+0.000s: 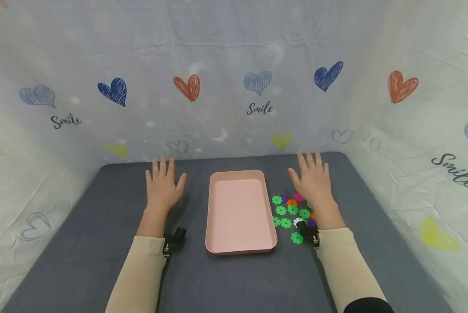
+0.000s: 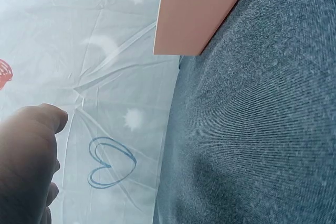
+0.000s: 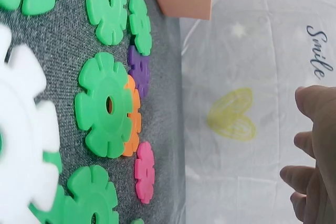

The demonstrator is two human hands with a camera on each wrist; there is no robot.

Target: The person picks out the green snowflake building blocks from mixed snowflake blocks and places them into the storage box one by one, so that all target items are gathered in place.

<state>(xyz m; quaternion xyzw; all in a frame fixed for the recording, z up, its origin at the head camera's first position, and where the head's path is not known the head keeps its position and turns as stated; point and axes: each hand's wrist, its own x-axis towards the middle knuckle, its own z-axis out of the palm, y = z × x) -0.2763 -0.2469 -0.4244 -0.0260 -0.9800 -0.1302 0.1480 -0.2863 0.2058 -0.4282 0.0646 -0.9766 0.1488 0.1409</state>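
Between the two hands lies a shallow pink tray [image 1: 239, 211] with nothing in it. To its left my left hand [image 1: 163, 187] is held palm down with straight fingers, holding nothing. My right hand [image 1: 312, 180] is spread in the same way on the other side, just beyond a loose group of notched plastic discs [image 1: 286, 223]. Most discs are green; an orange disc [image 3: 134, 119], a purple disc [image 3: 139, 72], a pink disc [image 3: 145, 172] and a white disc [image 3: 26, 129] show in the right wrist view. Part of the group is hidden under the right forearm.
A dark grey cloth [image 1: 242, 282] covers the table. Behind and at both sides hangs a whitish curtain [image 1: 218, 43] printed with hearts and lettering. Black wrist cameras, one on the left wrist [image 1: 175, 237] and one on the right [image 1: 307, 229], stick out towards the tray.
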